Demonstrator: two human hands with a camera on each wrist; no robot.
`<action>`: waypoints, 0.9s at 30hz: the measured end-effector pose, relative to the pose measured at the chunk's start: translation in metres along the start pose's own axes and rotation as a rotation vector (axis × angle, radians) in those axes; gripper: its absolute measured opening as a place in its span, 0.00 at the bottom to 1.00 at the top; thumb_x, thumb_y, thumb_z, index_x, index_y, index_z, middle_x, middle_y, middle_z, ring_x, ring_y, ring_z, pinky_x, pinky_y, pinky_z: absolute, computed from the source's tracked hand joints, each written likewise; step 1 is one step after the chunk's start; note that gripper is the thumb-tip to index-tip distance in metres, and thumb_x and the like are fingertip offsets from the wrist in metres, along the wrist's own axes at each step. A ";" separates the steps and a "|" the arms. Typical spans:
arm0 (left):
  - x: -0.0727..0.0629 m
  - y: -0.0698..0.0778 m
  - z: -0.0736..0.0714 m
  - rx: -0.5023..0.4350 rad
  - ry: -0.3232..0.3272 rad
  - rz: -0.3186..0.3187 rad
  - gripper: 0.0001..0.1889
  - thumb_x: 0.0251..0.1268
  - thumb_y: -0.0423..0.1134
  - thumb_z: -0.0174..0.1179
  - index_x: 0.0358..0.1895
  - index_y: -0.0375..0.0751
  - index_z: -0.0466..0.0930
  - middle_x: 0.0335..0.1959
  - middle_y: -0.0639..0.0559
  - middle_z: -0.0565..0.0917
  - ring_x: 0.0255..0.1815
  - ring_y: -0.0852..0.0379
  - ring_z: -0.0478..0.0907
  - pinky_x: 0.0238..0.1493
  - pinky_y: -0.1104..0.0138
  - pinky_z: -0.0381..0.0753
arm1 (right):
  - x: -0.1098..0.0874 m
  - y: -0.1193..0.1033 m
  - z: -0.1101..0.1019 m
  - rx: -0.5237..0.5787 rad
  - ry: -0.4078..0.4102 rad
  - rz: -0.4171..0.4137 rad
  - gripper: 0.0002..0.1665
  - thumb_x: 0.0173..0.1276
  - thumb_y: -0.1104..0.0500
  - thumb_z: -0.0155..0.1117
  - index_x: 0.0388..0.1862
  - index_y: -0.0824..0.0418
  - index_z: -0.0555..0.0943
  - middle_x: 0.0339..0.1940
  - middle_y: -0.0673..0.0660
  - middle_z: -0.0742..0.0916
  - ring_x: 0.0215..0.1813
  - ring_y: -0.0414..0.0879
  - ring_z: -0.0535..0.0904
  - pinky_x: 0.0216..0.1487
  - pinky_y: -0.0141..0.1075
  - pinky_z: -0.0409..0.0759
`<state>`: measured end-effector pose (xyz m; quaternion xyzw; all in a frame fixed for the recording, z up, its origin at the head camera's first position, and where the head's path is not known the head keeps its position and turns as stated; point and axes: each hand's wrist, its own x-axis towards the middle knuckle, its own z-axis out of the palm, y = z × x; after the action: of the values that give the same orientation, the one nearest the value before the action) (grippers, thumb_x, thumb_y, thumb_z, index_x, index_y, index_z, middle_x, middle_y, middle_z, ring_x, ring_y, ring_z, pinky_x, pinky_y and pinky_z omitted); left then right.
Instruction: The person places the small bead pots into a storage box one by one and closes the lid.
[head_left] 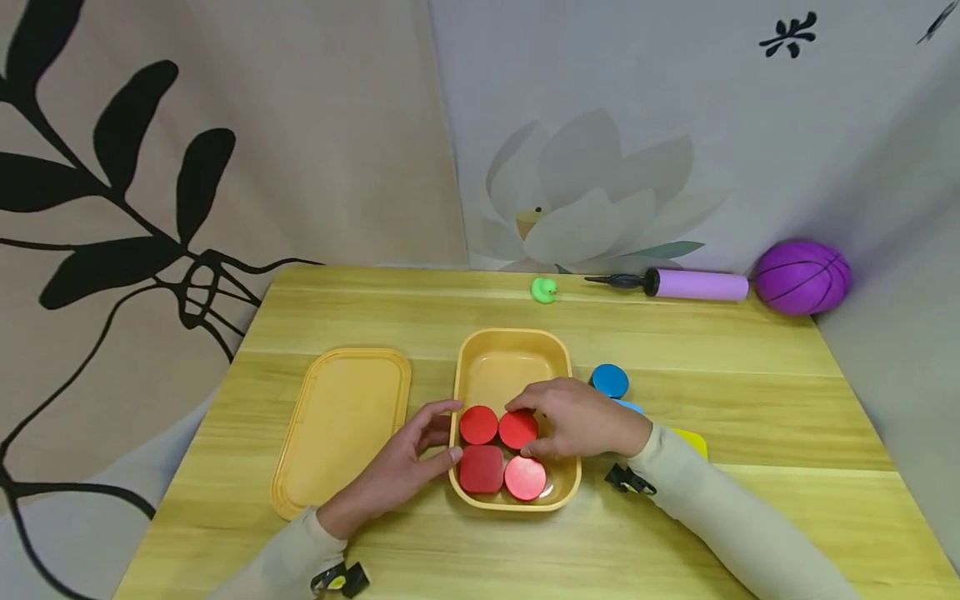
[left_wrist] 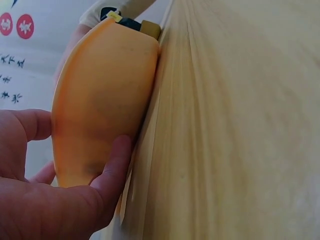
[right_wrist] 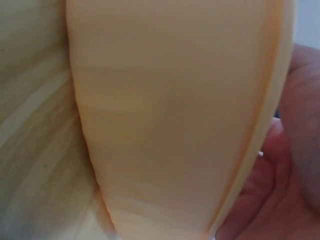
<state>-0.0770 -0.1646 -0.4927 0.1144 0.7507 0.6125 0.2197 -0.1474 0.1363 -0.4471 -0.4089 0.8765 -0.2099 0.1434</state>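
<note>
A yellow-orange plastic box (head_left: 513, 335) stands in the middle of the table. Inside its near half lie a red round block (head_left: 478, 425), a darker red square block (head_left: 482, 469) and a lighter red round block (head_left: 525, 477). My right hand (head_left: 581, 418) reaches over the right wall and pinches another red round piece (head_left: 517, 429) between thumb and fingers. At the left wall, my left hand (head_left: 401, 467) rests its fingertips and thumb against the outside of the box. The left wrist view shows the thumb (left_wrist: 117, 155) lying along that wall near the tabletop.
A matching flat lid (head_left: 341, 425) lies to the left of the box. Right of it are a blue round block (head_left: 610, 381) and a yellow piece (head_left: 692, 442), partly behind the right arm. Along the back sit a green toy duck (head_left: 543, 290), a purple pump (head_left: 697, 285) and a purple ball (head_left: 802, 277).
</note>
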 end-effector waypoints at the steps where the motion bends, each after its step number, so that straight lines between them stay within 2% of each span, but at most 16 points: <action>1: 0.000 0.000 0.000 -0.003 -0.001 0.004 0.33 0.78 0.41 0.64 0.80 0.53 0.62 0.69 0.39 0.75 0.69 0.41 0.78 0.58 0.70 0.84 | 0.000 -0.001 0.000 -0.008 -0.004 0.001 0.31 0.63 0.44 0.79 0.63 0.53 0.86 0.57 0.46 0.89 0.55 0.41 0.85 0.58 0.41 0.84; 8: -0.001 0.002 0.000 -0.005 -0.003 0.025 0.32 0.78 0.41 0.64 0.80 0.52 0.63 0.69 0.38 0.75 0.69 0.40 0.78 0.58 0.70 0.84 | 0.000 -0.004 -0.002 -0.010 -0.021 0.024 0.33 0.63 0.43 0.80 0.64 0.53 0.86 0.58 0.46 0.89 0.57 0.42 0.85 0.59 0.42 0.84; 14: -0.002 0.002 0.001 -0.023 0.001 0.003 0.33 0.78 0.42 0.65 0.80 0.52 0.63 0.69 0.38 0.75 0.69 0.40 0.78 0.59 0.70 0.83 | 0.000 -0.004 0.000 0.013 -0.016 0.021 0.31 0.65 0.44 0.79 0.64 0.54 0.86 0.59 0.46 0.89 0.57 0.42 0.85 0.60 0.43 0.84; 20: -0.001 0.002 0.001 -0.021 0.002 0.000 0.33 0.78 0.41 0.64 0.80 0.51 0.62 0.69 0.38 0.75 0.69 0.40 0.78 0.58 0.70 0.84 | -0.009 0.000 -0.002 0.101 0.102 -0.016 0.26 0.71 0.48 0.75 0.65 0.56 0.85 0.60 0.48 0.89 0.55 0.44 0.86 0.60 0.46 0.83; 27: -0.002 0.002 0.001 -0.020 0.002 0.009 0.33 0.78 0.41 0.65 0.80 0.50 0.62 0.69 0.37 0.75 0.68 0.40 0.78 0.57 0.70 0.84 | -0.026 0.006 -0.013 0.164 0.240 -0.055 0.23 0.72 0.54 0.73 0.64 0.57 0.84 0.61 0.50 0.88 0.57 0.50 0.88 0.56 0.39 0.88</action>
<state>-0.0752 -0.1644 -0.4901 0.1148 0.7442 0.6211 0.2173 -0.1402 0.1632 -0.4368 -0.3916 0.8557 -0.3319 0.0646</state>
